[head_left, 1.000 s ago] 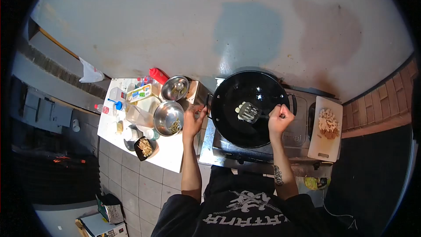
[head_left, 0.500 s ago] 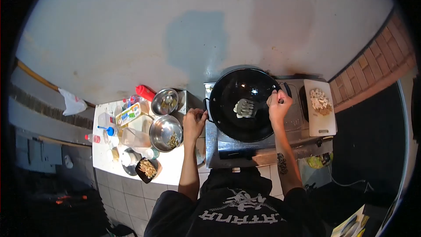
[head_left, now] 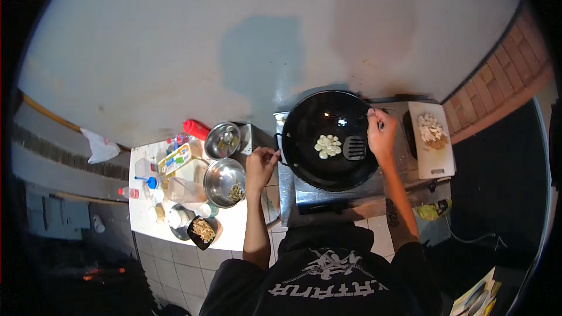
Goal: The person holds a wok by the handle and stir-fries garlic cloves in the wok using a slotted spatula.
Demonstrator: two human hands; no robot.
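Grey-white wall (head_left: 146, 52) is rising at 12 o'clock behind a stainless-steel stove (head_left: 288, 199); all clock positions are taking the stove's vessel as the dial centre. That vessel, a wide black round wok (head_left: 328, 177), is sitting on the stove and is holding a cluster of pale, round-edged slices (head_left: 328, 147) near its middle, where the curved wall is probably letting them gather.

Left hand (head_left: 260, 168): positioned at 9 o'clock. Its fingers are pinching the black loop handle (head_left: 279, 145), apparently to steady the wok and stay clear of its bowl.

Right hand (head_left: 381, 133): positioned at 3 o'clock, by the rim. Its fingers are clenching the handle of a slotted dark turner (head_left: 355, 148). The blade is lying inside the wok, just beside the slices on their 3 o'clock side; the raised grip is likely giving the blade a shallow angle.

Farther out at 3 o'clock, a white rectangular cutting board (head_left: 436, 161) is carrying chopped pale and brownish pieces (head_left: 432, 129), presumably placed for right-hand access. Between 8 and 9 o'clock, a white tabletop (head_left: 228, 235) is supporting a large shiny steel bowl (head_left: 216, 177) and a black angular dish (head_left: 202, 243), both standing near the left arm.
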